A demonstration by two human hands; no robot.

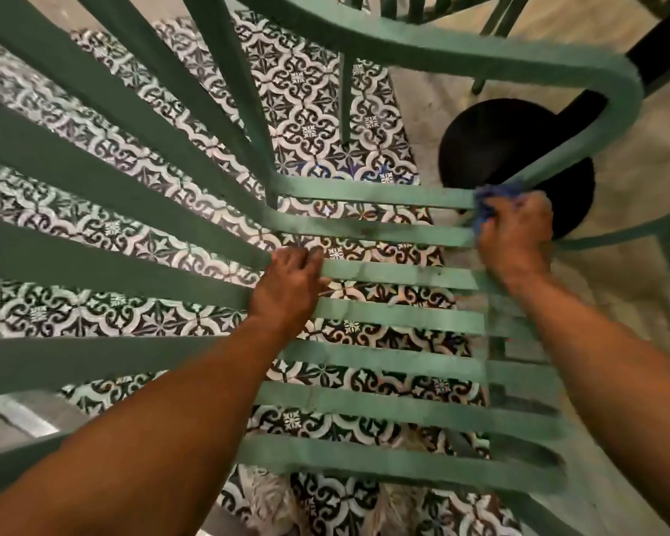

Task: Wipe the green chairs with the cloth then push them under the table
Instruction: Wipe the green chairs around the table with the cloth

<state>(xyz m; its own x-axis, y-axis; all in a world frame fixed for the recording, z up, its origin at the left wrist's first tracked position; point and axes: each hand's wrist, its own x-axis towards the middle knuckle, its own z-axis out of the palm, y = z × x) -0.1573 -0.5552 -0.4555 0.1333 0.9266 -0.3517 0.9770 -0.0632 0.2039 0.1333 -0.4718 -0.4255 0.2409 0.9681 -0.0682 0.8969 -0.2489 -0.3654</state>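
The right grip (515,234) is bunched up tight around a blue cloth (488,203). Only a bit of the cloth sticks out past the fingers. The grip pushes the cloth against the far end of the seat slats, right where the curved arm rail (581,148) comes down to meet the seat. Holding the cloth in a ball like this probably lets the person rub hard in that tight corner.

The left grip (287,288) is curled around one slat near the back of the seat (395,315). It holds no cloth. It looks like it is there to keep the green chair (399,412) from sliding or rocking while the other side scrubs.

The chair fills most of the view. The person leans over it from above, so the back slats (105,210) fan out to the left and the seat slats run across the middle. Some slats have dark smudges, so there seems to be more wiping to do.

Under the chair is a floor of patterned tiles (310,110). A round black base (496,145) sits on the plain floor just past the arm rail. It may be the foot of the counter, but its top is not in view. Another green chair (422,9) peeks in at the top edge. This chair is not pushed in yet.
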